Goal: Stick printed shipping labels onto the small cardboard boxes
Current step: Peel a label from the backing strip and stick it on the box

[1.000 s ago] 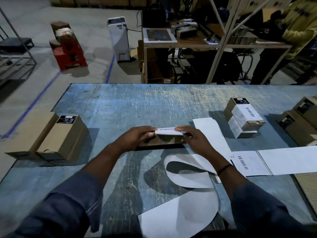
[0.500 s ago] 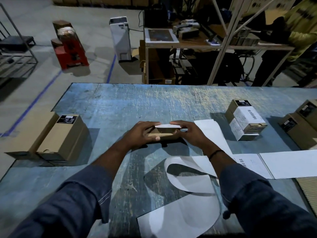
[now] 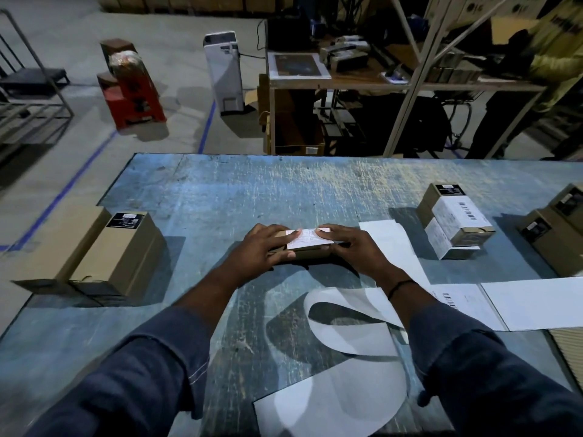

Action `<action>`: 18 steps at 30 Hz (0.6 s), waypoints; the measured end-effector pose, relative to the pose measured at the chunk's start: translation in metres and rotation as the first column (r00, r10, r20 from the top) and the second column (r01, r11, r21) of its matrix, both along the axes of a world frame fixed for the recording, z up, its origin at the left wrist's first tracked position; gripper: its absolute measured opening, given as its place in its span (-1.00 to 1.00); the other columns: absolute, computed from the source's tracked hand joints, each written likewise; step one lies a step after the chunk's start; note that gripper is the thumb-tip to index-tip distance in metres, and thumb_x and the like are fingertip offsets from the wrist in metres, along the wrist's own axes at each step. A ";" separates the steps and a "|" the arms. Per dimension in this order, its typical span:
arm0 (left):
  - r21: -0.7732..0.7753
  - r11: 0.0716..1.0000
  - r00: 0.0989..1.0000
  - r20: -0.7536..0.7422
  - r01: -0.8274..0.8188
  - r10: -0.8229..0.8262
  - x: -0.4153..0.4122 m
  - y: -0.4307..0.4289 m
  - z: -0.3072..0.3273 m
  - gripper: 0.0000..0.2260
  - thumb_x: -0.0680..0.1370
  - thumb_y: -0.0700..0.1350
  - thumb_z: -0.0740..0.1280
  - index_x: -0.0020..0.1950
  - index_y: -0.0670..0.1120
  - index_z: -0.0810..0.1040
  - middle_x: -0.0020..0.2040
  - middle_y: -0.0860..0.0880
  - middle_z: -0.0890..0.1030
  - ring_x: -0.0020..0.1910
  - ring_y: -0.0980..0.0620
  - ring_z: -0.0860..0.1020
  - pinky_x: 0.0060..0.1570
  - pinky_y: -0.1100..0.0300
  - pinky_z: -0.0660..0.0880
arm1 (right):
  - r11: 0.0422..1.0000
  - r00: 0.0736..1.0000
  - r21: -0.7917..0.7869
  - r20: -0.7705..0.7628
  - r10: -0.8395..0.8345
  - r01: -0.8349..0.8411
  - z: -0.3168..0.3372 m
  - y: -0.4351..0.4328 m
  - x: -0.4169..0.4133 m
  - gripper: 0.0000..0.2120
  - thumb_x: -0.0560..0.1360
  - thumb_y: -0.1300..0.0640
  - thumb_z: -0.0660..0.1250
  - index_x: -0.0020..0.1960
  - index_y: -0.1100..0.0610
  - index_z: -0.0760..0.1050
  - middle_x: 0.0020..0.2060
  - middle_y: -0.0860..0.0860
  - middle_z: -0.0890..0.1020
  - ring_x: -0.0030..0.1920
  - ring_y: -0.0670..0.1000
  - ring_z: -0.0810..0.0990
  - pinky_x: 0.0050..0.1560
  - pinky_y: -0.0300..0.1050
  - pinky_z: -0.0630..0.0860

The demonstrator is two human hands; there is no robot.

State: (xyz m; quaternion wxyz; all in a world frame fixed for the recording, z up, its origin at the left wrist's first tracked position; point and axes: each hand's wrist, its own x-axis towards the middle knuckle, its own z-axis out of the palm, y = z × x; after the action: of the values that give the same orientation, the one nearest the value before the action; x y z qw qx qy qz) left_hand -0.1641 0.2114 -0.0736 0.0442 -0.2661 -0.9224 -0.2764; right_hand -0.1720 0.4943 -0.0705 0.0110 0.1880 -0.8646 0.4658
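A second ago the shipping label (image 3: 307, 239) stood edge-up at the far rim of the small cardboard box (image 3: 303, 254). Now it lies flat on the top face with the print showing, so the sticking looks nearly done and only smoothing seems left.

The left hand (image 3: 263, 249) holds the box, its fingers draped over the top and the thumb against the near side, with one fingertip on the label's left end. The right hand (image 3: 350, 247) presses the label's right end with straight fingers.

The box sits on the blue table (image 3: 220, 197) directly under both sets of fingertips. It is plain brown card, low and oblong. The white label between the fingertips covers much of the top, and its small print is unreadable.
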 end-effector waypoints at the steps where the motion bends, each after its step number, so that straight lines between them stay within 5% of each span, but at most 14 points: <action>1: -0.014 1.000 1.000 -0.012 -0.006 0.006 0.001 0.000 -0.001 -0.58 0.61 0.16 0.34 0.48 0.21 0.46 0.43 0.13 0.47 0.23 0.03 0.35 0.13 0.22 0.30 | 0.999 1.000 0.034 -0.020 0.010 -0.009 0.000 0.001 -0.001 -0.65 0.50 0.34 0.47 0.26 0.14 0.65 0.33 0.00 0.60 0.30 -0.23 0.54 0.32 -0.36 0.42; 8: -0.038 0.998 0.995 -0.083 -0.058 0.055 0.004 0.005 -0.006 -0.65 0.66 0.13 0.26 0.46 0.27 0.47 0.45 0.05 0.44 0.26 -0.10 0.36 0.12 0.19 0.29 | 0.964 0.992 0.251 -0.063 0.106 -0.087 -0.002 0.009 -0.008 -0.62 0.60 0.09 0.39 0.41 -0.05 0.54 0.49 0.01 0.44 0.46 0.00 0.43 0.44 -0.08 0.40; 12: -0.017 0.998 0.996 -0.059 -0.066 0.065 -0.001 0.004 -0.010 -0.64 0.66 0.18 0.19 0.45 0.27 0.48 0.44 0.06 0.44 0.29 -0.10 0.35 0.23 0.14 0.35 | 0.942 0.992 0.311 0.037 0.123 -0.128 0.003 0.010 -0.004 -0.48 0.54 -0.05 0.44 0.48 -0.09 0.45 0.54 -0.06 0.35 0.47 -0.10 0.36 0.43 -0.18 0.38; 15: 0.101 0.993 0.998 0.017 -0.062 0.061 -0.003 0.006 -0.007 -0.67 0.63 0.22 0.28 0.38 0.24 0.56 0.33 0.12 0.51 0.28 0.05 0.40 0.22 0.19 0.38 | 0.992 0.994 0.123 0.113 -0.013 -0.001 0.008 0.000 0.000 -0.60 0.53 -0.16 0.42 0.31 -0.04 0.62 0.36 -0.12 0.56 0.31 -0.22 0.52 0.26 -0.27 0.47; 18: 0.385 0.909 0.986 0.110 -0.160 0.126 -0.008 0.020 -0.005 -0.70 0.61 0.20 0.33 0.12 0.07 0.74 0.03 0.07 0.66 0.05 0.14 0.60 0.08 0.07 0.55 | 0.960 0.940 -0.093 0.245 -0.235 0.264 0.013 -0.017 -0.003 -0.62 0.49 -0.25 0.44 -0.02 0.06 0.76 -0.12 -0.09 0.75 -0.09 -0.22 0.67 -0.12 -0.24 0.50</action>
State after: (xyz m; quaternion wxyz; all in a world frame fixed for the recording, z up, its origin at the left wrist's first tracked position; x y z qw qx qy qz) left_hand -0.1720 0.2309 -0.0785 0.0785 -0.1719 -0.8664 -0.4622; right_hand -0.1750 0.4769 -0.0572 -0.0192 0.0200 -0.8461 0.5323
